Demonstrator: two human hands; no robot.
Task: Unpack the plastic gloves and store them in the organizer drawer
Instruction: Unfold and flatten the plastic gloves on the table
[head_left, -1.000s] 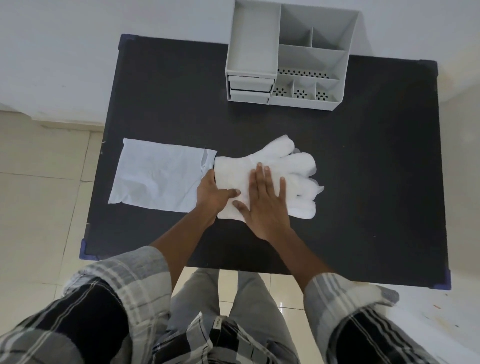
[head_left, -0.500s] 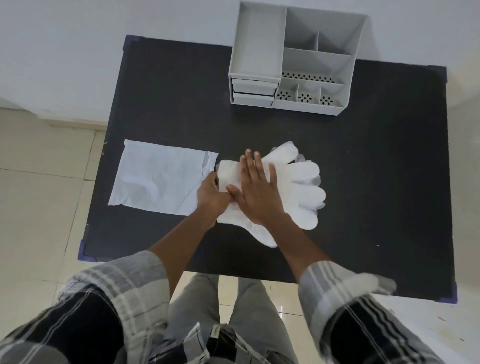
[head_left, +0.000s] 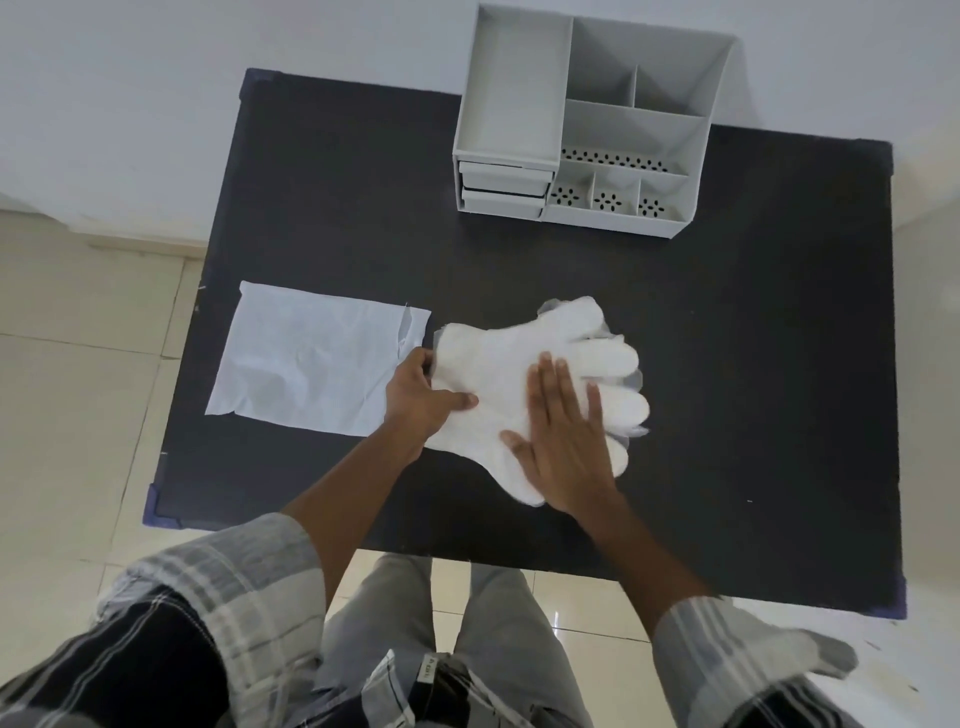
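Under both hands (head_left: 563, 431): gloves (head_left: 498, 364), flat on table (head_left: 753, 364).

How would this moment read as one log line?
left hand: grips glove stack cuff | right hand: flat on stack | packet: emptied | organizer drawers: closed

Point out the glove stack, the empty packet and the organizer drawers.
Glove stack (head_left: 498, 364): head view, on the bare palm area between the two hands.
Packet (head_left: 306, 358): head view, on its flat middle.
Drawers (head_left: 504, 188): head view, on the fronts, lower left of the organizer.
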